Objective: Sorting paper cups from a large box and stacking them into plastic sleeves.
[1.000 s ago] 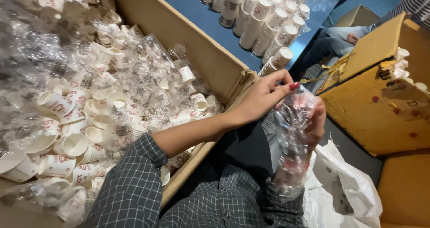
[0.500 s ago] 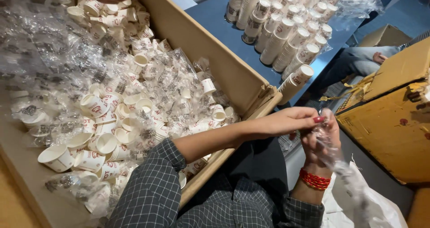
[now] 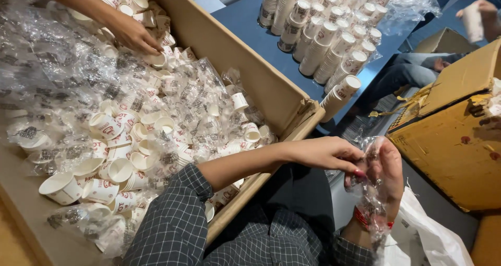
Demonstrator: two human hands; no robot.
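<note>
Thin clear plastic wrapper (image 3: pixel 377 193), crumpled, over the lap beside the cardboard box (image 3: pixel 271 88). Pinched at its top by left hand (image 3: pixel 326 155), gripped in right hand (image 3: pixel 385 174). Probably very light, soft, slippery; best held by a bunched fold, not a flat face.

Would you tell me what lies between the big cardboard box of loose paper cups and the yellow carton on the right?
In the head view, stacked paper cups lie on a blue surface; nearer, both hands hold a clear plastic wrapper.
</note>
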